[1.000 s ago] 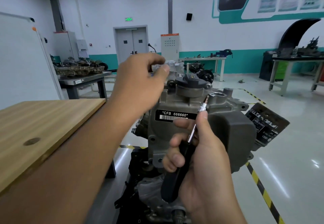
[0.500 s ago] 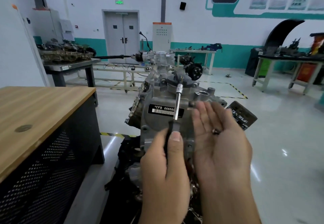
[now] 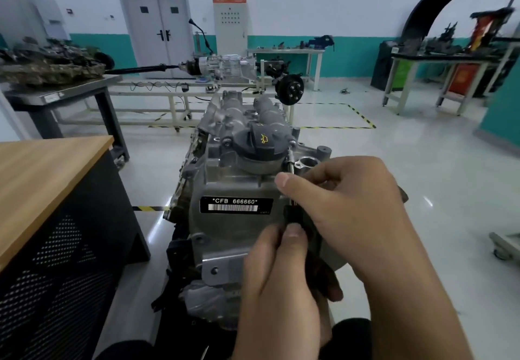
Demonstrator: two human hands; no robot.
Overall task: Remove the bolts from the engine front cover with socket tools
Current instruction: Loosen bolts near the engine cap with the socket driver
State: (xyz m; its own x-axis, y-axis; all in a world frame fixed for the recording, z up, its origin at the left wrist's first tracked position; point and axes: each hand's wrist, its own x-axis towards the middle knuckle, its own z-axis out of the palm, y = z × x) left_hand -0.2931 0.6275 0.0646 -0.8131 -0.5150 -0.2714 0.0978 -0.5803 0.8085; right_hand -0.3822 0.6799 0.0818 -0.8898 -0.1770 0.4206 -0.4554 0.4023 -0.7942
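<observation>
Socket driver [image 3: 291, 188] in both hands

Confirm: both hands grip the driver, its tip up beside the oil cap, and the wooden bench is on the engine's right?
Not quite. The head view shows the bench left of the engine. The rest holds: left hand and right hand grip the driver, tip beside the oil cap.
</observation>
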